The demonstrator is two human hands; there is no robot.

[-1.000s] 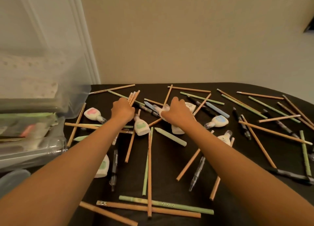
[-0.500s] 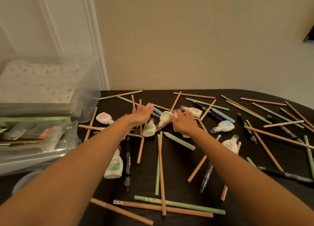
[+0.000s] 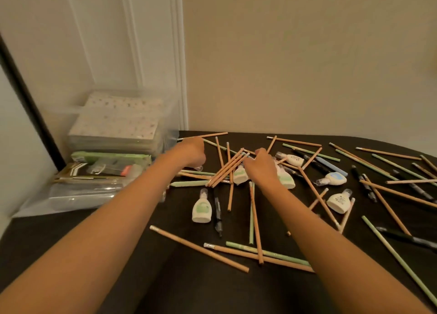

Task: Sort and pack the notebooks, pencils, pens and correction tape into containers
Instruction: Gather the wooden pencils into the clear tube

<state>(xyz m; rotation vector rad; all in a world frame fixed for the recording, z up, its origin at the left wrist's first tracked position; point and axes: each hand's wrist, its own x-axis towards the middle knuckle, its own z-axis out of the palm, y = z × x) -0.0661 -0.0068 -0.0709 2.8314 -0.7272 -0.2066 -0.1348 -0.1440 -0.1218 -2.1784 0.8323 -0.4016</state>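
Wooden and green pencils, black pens and white correction tapes lie scattered on the dark table. My left hand is curled over a correction tape near the table's far left; only the tape's clear tip shows below the fingers. My right hand is curled over a cluster of correction tapes, and one green-labelled tape sticks out under its wrist. A bundle of wooden pencils lies slanted between the two hands. Another green-labelled tape and a black pen lie nearer me.
A clear plastic bin holding patterned notebooks stands at the far left against the door frame. In front of it is a lower clear container with packaged items. More pencils and pens spread to the right edge.
The view has swung left. My left hand went from open over the pencils to curled over the tape at far left. The pencil bundle now lies between the hands.
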